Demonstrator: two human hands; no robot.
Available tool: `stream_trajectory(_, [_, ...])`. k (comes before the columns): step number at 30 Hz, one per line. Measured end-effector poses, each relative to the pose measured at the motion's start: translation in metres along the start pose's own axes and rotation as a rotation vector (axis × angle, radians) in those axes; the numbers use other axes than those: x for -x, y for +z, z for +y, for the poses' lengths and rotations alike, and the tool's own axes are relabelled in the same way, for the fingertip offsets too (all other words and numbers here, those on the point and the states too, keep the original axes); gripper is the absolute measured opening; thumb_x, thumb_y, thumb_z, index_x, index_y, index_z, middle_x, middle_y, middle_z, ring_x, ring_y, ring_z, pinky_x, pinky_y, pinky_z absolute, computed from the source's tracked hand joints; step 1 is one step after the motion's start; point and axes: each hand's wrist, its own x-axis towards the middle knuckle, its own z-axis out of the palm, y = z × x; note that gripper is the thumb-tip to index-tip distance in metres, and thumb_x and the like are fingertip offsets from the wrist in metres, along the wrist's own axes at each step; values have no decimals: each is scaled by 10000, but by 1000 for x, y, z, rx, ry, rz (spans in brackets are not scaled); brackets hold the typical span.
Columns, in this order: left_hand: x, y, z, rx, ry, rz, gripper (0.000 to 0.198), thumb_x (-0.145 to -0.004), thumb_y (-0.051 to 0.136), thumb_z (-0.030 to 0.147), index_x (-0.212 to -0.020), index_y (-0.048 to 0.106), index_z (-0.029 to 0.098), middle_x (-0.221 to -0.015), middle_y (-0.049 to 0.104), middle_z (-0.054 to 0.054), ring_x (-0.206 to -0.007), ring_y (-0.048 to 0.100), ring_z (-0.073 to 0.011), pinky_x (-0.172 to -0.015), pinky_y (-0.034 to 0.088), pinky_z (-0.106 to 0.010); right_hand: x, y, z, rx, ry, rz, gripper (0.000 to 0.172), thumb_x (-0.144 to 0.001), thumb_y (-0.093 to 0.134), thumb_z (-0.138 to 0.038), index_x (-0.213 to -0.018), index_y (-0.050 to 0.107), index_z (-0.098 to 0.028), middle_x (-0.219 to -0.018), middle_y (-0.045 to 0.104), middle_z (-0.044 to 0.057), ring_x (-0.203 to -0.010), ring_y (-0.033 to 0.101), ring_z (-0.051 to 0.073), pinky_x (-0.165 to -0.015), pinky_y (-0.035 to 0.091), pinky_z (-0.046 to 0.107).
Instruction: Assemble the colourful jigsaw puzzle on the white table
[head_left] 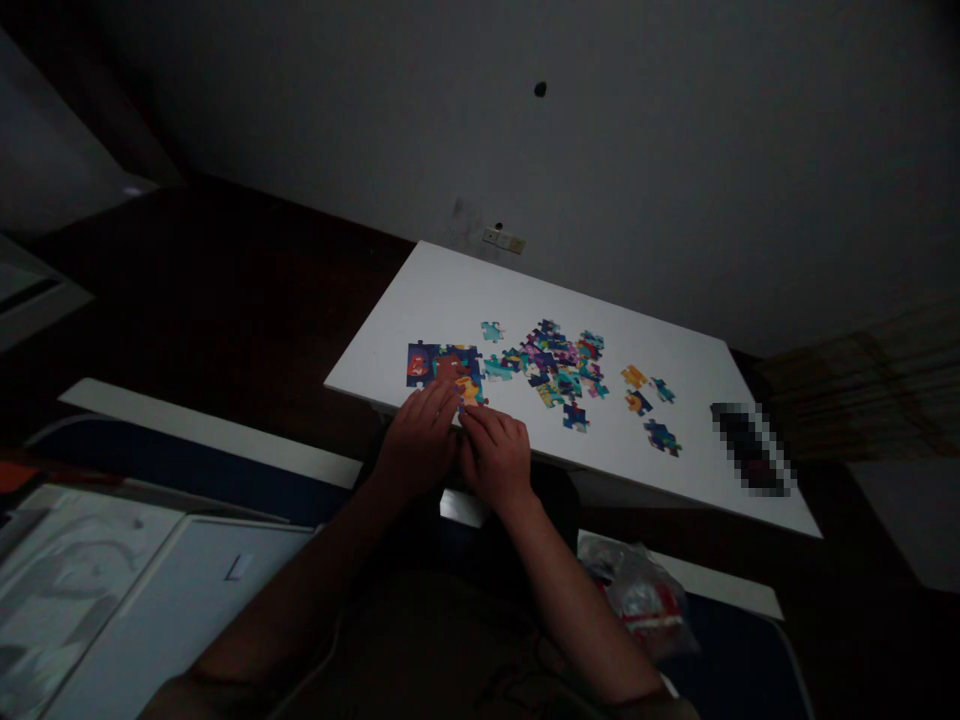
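A partly joined jigsaw puzzle (pixel 421 366) with a brown cartoon animal lies near the front edge of the white table (pixel 390 315). Stretched over its lower part, the fingers of my left hand (pixel 420 435) lie flat and cover some of it. My right hand (pixel 499 455) is beside it at the table edge, fingers curled, with a small bluish puzzle piece (pixel 462 408) at its fingertips. Much of that piece is hidden. Just right of the joined part are a light blue puzzle piece (pixel 496 368) and another teal puzzle piece (pixel 492 330).
A heap of loose puzzle pieces (pixel 551 355) spreads across the table's middle, with several more pieces (pixel 662 437) farther right. A blurred-out dark object (pixel 752 450) lies at the right end. A plastic bag (pixel 649 600) and an open white box (pixel 187 590) are on the seat beside me.
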Motion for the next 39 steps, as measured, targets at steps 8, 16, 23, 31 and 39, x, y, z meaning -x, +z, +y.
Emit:
stream_trajectory(8, [-2,2,0,4,-2,18,769,-1081,656,183,-1841,739,261,-1955,675,-221,-1840,637,-462,-1529,543,-749,0,3,1,-16,11,7,400,-1186,735,-204,-1492,966,-319,-1601,936,146,-1446,862,401,-1155,699,580])
stream_trajectory(16, [-10,-11,3,-6,15,-3,655,-1116,637,198,-1757,771,191,-1878,735,-260,-1771,702,-442,-1479,599,-685,1,5,5,23,-7,-18,401,-1199,744,-192,-1533,948,-279,-1618,922,155,-1484,833,373,-1162,670,530])
stream_trajectory(23, [-7,-11,3,13,10,-13,720,-1084,684,184,-1796,771,239,-1913,709,-245,-1802,676,-466,-1504,578,-731,1,5,4,44,-14,-3,428,-1177,752,-181,-1538,947,-304,-1621,922,138,-1465,837,377,-1157,679,539])
stream_trajectory(31, [-3,-6,-9,22,25,-3,657,-1136,631,251,-1779,750,189,-1905,727,-228,-1785,705,-414,-1517,571,-666,-1,0,0,45,-1,-22,433,-1148,784,-171,-1512,956,-331,-1603,924,158,-1431,840,406,-1135,669,552])
stream_trajectory(39, [-15,-16,-4,78,20,34,632,-1075,720,192,-1697,804,260,-1819,799,-198,-1668,768,-429,-1444,614,-694,2,5,1,19,1,32,414,-1170,755,-183,-1510,954,-313,-1612,928,159,-1446,841,397,-1141,651,556])
